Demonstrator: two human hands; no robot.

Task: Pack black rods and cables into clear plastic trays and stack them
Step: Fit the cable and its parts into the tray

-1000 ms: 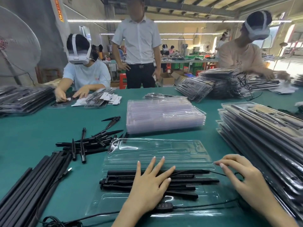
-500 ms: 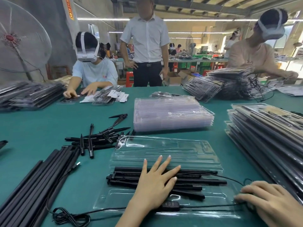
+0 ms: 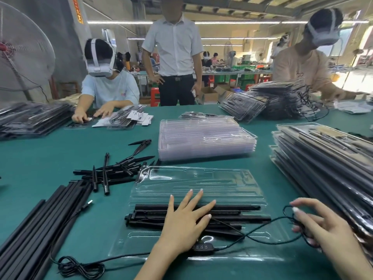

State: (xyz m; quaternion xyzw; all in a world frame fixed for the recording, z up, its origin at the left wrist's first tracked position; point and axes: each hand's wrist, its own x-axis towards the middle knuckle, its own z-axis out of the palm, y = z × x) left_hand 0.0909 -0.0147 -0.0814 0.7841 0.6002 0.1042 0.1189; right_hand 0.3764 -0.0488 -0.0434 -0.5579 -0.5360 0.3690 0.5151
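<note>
Left hand (image 3: 186, 223) flat, fingers spread on matte black rods (image 3: 232, 216) | right hand (image 3: 321, 229) pinching thin cable (image 3: 262, 232) | glossy clear tray (image 3: 201, 182)

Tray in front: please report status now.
Left hand flat, pressing rods into tray. Right hand pinching cable. Cable lies loose across tray.

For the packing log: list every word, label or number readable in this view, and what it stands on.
None can be read.
Orange banner on the pillar: characters too blurred.
White paper cards on the far table: dark print, too small.
Inline controller on the cable: button marks, illegible.
Shirt of the seated person: small coloured print, illegible.
</note>
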